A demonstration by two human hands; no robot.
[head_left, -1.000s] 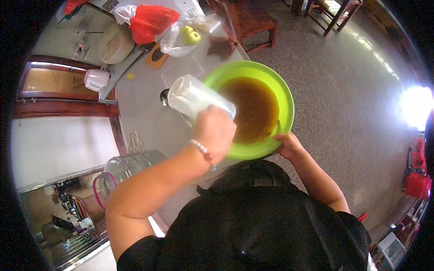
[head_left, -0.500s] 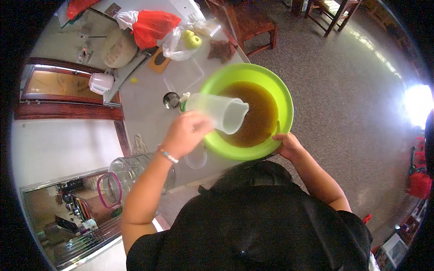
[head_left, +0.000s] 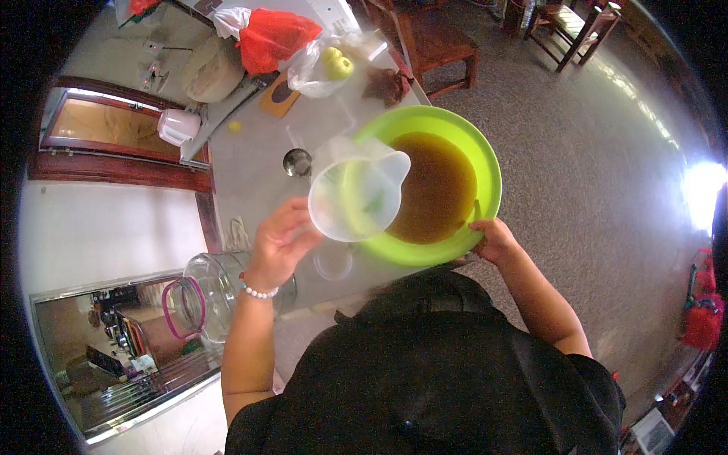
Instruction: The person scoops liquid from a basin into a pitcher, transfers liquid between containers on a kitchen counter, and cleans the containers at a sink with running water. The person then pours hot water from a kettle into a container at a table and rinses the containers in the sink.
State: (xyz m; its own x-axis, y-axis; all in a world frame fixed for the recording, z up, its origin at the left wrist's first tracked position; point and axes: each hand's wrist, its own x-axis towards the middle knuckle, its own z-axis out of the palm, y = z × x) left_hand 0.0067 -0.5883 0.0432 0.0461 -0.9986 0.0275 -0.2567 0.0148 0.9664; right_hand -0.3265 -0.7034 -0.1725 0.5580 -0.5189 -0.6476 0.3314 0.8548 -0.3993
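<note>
A translucent plastic jug (head_left: pixel 355 199) is in my left hand (head_left: pixel 282 241), whose fingers are closed at its left side. The jug's open mouth faces up toward me, its spout pointing right; it overlaps the left rim of a bright green basin (head_left: pixel 489 182). Brown liquid (head_left: pixel 436 189) fills the lower part of the basin. My right hand (head_left: pixel 494 241) grips the basin's rim at the lower right, thumb on top and fingers beneath. Just left of the jug lies a metal ladle (head_left: pixel 297 162), its handle partly hidden.
A large clear jar (head_left: pixel 220 292) with a purple handle lies left of my forearm. A clear round lid (head_left: pixel 334 264) rests on the table's near side. Farther back are a red bag (head_left: pixel 277 36), green fruit (head_left: pixel 337 64) in plastic, and a dark red cloth (head_left: pixel 389 86).
My left hand has drawn the jug left and turned it from tilted over the basin to mouth-up. My right hand stays on the rim. The whole view has shifted slightly.
</note>
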